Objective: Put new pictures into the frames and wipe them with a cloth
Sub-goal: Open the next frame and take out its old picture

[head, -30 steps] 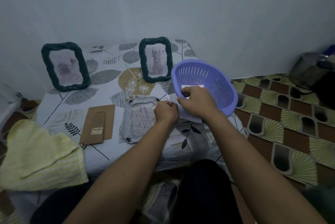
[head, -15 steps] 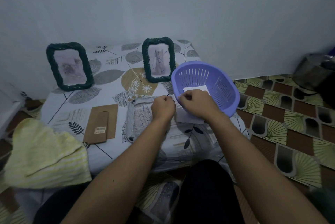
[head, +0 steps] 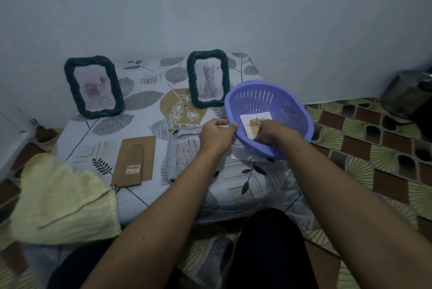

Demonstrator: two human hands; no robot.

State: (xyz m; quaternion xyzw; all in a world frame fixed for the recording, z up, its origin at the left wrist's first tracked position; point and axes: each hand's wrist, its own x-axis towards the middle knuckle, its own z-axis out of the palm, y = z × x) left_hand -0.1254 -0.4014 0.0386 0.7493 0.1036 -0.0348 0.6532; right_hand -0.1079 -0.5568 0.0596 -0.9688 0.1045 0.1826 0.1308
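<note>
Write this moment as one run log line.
left hand: holds purple plastic basket rim | right hand: inside basket, on white leaf-print picture card

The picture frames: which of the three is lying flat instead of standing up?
The pale frame lying flat in front of the left hand, beside the brown backing board. The two dark green frames stand upright against the wall.

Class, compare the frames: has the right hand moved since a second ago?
Yes. The right hand has moved from the near rim into the purple basket, onto the picture card, farther from the frame lying flat.
</note>
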